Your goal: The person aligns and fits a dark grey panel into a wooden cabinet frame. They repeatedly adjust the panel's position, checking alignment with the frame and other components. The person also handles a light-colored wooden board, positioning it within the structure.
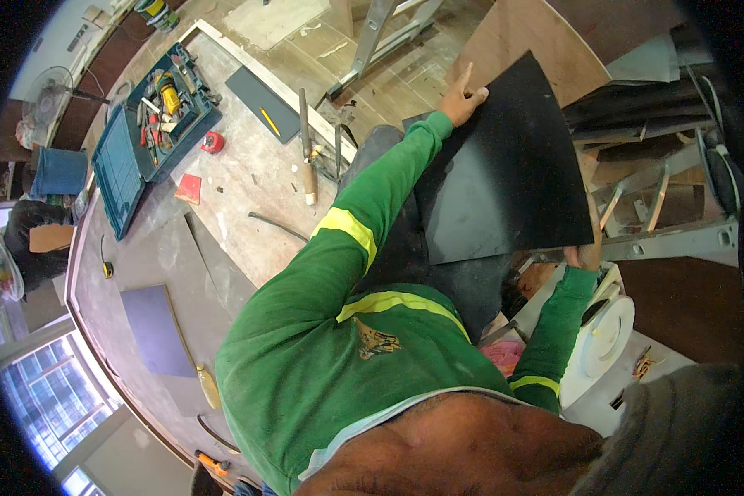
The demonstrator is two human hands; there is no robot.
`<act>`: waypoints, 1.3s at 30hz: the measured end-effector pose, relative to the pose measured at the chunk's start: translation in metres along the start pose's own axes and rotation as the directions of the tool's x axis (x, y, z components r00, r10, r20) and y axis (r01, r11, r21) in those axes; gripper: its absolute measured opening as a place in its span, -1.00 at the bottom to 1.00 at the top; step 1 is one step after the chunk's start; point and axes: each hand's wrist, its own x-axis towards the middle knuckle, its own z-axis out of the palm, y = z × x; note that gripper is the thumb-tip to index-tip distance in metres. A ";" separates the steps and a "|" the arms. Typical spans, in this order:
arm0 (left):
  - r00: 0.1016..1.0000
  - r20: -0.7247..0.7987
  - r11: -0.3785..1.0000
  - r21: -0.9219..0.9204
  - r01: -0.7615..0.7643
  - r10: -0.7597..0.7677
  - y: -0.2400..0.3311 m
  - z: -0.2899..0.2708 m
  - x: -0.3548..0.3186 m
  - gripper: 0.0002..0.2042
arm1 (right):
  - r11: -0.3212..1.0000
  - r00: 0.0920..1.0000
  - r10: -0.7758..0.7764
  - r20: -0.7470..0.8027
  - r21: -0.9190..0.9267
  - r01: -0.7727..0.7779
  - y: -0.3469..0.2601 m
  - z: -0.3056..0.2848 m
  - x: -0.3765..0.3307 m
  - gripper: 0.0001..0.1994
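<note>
A stiff, four-sided black sheet [504, 178] is tilted in front of me, over my dark-clad legs. My left hand [461, 101] is at its upper left edge, the thumb against the sheet and one finger stretched out past it. Down at the lower right corner, my right hand [585, 255] grips the sheet's edge, its fingers partly hidden behind it. Close to my left forearm, a chisel-like tool with a wooden handle [310, 183] lies on the worktable [248, 198].
An open blue toolbox [132, 161] full of hand tools sits on the table, near a red tape roll [212, 142], a yellow pencil [270, 121] on a dark panel, and a purplish board [159, 329]. A ladder [376, 37] stands beyond. Brown boards [537, 45] lean at the right.
</note>
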 end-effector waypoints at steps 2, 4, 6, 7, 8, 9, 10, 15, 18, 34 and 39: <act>0.996 0.026 0.987 0.130 -0.093 0.091 -0.007 -0.006 0.010 -0.10 | 0.994 0.995 0.010 -0.100 0.111 0.001 0.006 -0.003 -0.004 -0.53; 0.991 0.065 0.973 0.192 -0.124 0.114 -0.006 0.000 0.010 -0.08 | 0.999 0.990 -0.024 -0.142 0.021 0.028 0.021 -0.018 -0.010 -0.53; 0.972 -0.012 0.919 0.329 -0.216 0.233 0.011 0.007 0.000 -0.10 | 0.969 0.987 -0.110 -0.121 -0.235 0.079 0.041 -0.041 -0.007 -0.54; 0.954 -0.036 0.884 0.386 -0.262 0.298 0.025 0.013 -0.009 -0.10 | 0.925 0.981 -0.154 -0.114 -0.365 0.103 0.046 -0.054 -0.008 -0.55; 0.980 0.018 0.939 0.283 -0.193 0.196 0.057 0.020 -0.028 -0.09 | 0.909 0.980 -0.163 -0.111 -0.402 0.105 0.045 -0.063 -0.014 -0.53; 0.992 0.080 0.974 0.194 -0.116 0.102 0.104 0.021 -0.057 -0.07 | 0.891 0.980 -0.173 -0.100 -0.439 0.112 0.042 -0.068 -0.018 -0.51; 0.986 0.163 0.983 0.173 -0.061 0.033 0.159 0.024 -0.090 0.06 | 0.921 0.989 -0.137 -0.054 -0.375 0.107 0.040 -0.044 -0.010 -0.45; 0.945 0.278 0.950 0.203 -0.236 0.175 0.228 0.060 -0.203 0.34 | 0.897 0.988 0.013 0.156 -0.439 0.057 0.008 0.043 0.002 -0.34; 0.957 0.242 0.951 0.223 -0.214 0.159 0.229 0.062 -0.216 0.35 | 0.861 0.960 0.053 0.277 -0.500 0.097 -0.001 0.060 -0.004 -0.44; 0.947 0.317 0.966 0.219 -0.135 0.060 0.228 0.010 -0.193 -0.45 | 0.657 0.963 -0.186 0.197 -0.703 0.271 -0.005 0.076 0.013 -0.68; 0.912 0.409 0.977 0.199 -0.073 -0.015 0.219 -0.012 -0.181 -0.56 | 0.287 0.939 -0.201 0.281 -0.899 0.330 0.017 0.086 0.022 -0.75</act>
